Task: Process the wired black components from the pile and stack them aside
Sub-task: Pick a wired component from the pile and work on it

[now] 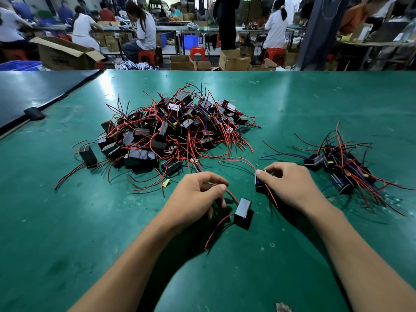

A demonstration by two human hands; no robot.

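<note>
Green table [292,97], pile [175,129] ahead, stack [342,167] right, left grip [195,194] pinching wire [234,197], right grip [288,185] clutching component [258,183]

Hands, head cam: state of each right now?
Left hand: closed, pinching the red wire of a black component.
Right hand: closed, gripping a second black component.

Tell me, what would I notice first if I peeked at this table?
A big tangled pile of black components with red wires sits in the middle of the green table. Nearer, the left hand pinches the red wire of a loose component while the right hand grips a second component. A smaller stack lies far right.
</note>
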